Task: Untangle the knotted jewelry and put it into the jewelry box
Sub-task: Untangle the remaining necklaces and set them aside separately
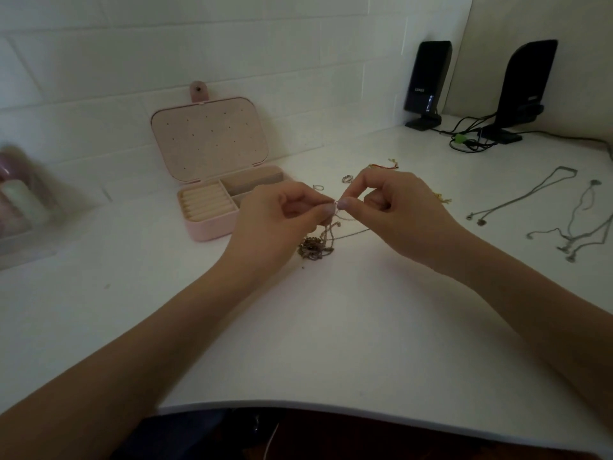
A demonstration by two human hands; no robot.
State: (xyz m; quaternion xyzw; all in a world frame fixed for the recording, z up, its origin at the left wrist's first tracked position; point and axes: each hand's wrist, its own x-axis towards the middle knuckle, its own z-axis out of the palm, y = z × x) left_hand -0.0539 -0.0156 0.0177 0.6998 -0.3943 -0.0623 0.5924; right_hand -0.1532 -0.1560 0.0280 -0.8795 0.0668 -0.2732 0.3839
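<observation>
hands (335, 214) pinch knotted chains (315, 245) mid-table.

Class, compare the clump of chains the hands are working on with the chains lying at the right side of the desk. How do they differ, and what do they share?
The tangled clump is bunched in a knot; the chains at the right lie spread out in long loops.
The left hand and right hand pinch strands of the clump; nothing touches the right-side chains.
The clump lies nearer the open pink jewelry box.
Both rest on the white desk, outside the box.
</observation>
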